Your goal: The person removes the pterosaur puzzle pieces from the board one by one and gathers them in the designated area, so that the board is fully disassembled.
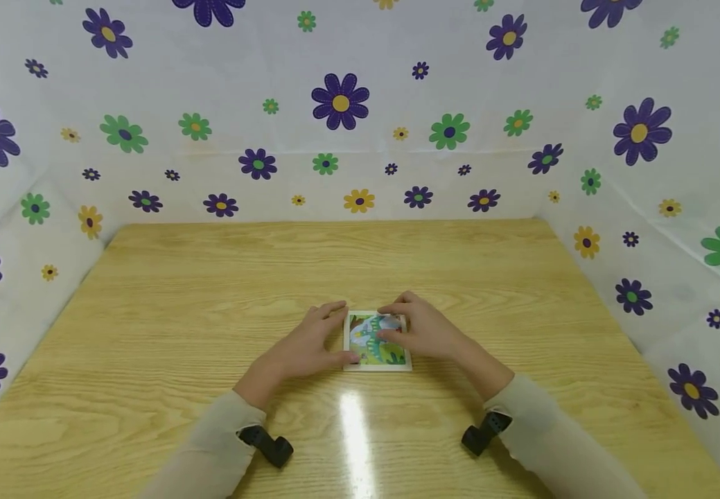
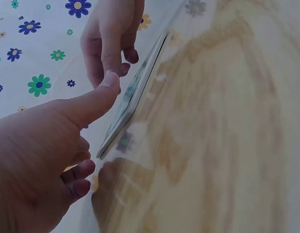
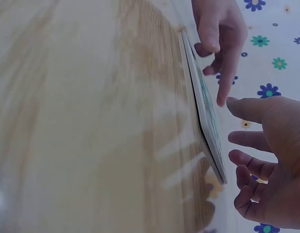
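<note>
A small square picture board (image 1: 377, 350) with a white frame and a green-and-blue cartoon picture lies flat on the wooden table. Beside its left edge is my left hand (image 1: 310, 343), fingers spread along that side and the thumb over the lower left corner. My right hand (image 1: 425, 326) hovers at the upper right, its thumb and fingers apart over the picture and hiding part of it. In the right wrist view, nothing shows between the thumb and fingers of the right hand (image 3: 281, 155). Whether the left thumb touches the board (image 2: 133, 99) I cannot tell.
The light wooden table (image 1: 210, 277) extends around the board. A white cloth (image 1: 360, 173) with purple, green and yellow flowers encloses its back and both sides. Black wrist cameras sit on both cuffs. Light glares on the tabletop below the board.
</note>
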Motion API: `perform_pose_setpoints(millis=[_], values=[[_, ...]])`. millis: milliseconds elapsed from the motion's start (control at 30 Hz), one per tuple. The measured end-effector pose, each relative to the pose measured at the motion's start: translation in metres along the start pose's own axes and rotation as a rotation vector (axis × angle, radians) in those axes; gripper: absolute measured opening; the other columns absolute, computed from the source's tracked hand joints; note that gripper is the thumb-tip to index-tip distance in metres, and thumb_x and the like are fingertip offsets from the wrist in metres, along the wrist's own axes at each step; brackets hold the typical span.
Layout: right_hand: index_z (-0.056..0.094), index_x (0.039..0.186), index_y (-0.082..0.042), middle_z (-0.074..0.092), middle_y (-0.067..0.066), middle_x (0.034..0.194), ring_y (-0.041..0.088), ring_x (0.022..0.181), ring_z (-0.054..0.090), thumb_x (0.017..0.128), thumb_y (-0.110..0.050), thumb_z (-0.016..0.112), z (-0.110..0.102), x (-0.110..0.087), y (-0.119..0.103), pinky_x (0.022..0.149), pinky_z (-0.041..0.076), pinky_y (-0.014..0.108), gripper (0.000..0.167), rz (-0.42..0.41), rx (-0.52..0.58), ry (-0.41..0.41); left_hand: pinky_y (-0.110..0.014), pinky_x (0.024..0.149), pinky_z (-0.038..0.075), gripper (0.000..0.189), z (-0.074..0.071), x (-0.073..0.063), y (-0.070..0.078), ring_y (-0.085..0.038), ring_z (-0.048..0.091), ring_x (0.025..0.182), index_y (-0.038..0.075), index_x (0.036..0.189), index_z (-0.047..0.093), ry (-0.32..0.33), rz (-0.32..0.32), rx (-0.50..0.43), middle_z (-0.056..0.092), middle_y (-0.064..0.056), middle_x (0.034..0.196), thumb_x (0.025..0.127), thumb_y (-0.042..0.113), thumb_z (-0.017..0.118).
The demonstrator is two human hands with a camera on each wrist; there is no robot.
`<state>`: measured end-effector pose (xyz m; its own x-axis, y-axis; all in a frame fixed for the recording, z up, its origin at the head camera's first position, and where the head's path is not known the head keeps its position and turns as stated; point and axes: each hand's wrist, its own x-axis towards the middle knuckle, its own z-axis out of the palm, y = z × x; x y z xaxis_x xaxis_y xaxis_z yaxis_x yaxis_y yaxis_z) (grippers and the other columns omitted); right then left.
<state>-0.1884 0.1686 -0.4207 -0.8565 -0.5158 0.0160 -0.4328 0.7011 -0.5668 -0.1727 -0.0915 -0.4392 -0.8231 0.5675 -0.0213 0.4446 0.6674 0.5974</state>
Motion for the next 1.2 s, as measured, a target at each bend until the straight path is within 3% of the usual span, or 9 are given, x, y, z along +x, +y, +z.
perform_pose_setpoints(millis=[267,567,700,867,1200], values=[[0.070,0.125,-0.007,0.061,0.008,0.108,0.015,0.086,0.055,0.092,-0.032,0.073,0.015,0.019,-0.016,0.072,0.048,0.029,0.042,-0.037,-0.038,-0.034,-0.051,0.116,0.035,0.084,0.007,0.005,-0.002,-0.035,0.030,0.149,-0.004,0.152,0.033,0.033,0.031,-0.072,0.029,-0.015,0.162,0.092,0.041,0.071],[0.070,0.121,0.000,0.063,0.010,0.109,0.019,0.093,0.061,0.091,-0.025,0.076,0.018,0.019,-0.032,0.084,0.054,0.038,0.040,0.012,-0.087,-0.045,-0.048,0.115,0.036,0.080,0.019,0.006,-0.005,-0.034,0.036,0.146,-0.004,0.147,0.043,0.105,-0.001,-0.178,0.038,-0.012,0.158,0.087,0.035,0.078],[0.071,0.117,0.002,0.065,0.010,0.103,0.017,0.084,0.058,0.089,-0.023,0.077,0.015,0.022,-0.040,0.077,0.053,0.034,0.038,0.016,-0.113,-0.070,-0.047,0.115,0.037,0.079,0.021,0.006,-0.003,-0.033,0.038,0.145,-0.003,0.146,0.045,0.124,-0.011,-0.212,0.040,-0.011,0.157,0.085,0.034,0.079],[0.072,0.115,0.002,0.065,0.010,0.100,0.016,0.082,0.059,0.088,-0.022,0.078,0.012,0.025,-0.039,0.074,0.053,0.032,0.037,0.037,-0.106,-0.081,-0.045,0.113,0.039,0.080,0.021,0.008,-0.002,-0.031,0.040,0.144,-0.003,0.147,0.045,0.125,-0.007,-0.218,0.041,-0.009,0.157,0.084,0.034,0.080],[0.065,0.119,-0.002,0.060,0.011,0.110,0.018,0.088,0.058,0.089,-0.028,0.077,0.012,0.035,-0.027,0.080,0.053,0.033,0.041,0.082,-0.031,-0.139,-0.045,0.115,0.038,0.082,0.019,0.010,-0.006,-0.029,0.043,0.142,-0.001,0.147,0.046,0.132,-0.054,-0.241,0.043,-0.008,0.155,0.082,0.034,0.082]])
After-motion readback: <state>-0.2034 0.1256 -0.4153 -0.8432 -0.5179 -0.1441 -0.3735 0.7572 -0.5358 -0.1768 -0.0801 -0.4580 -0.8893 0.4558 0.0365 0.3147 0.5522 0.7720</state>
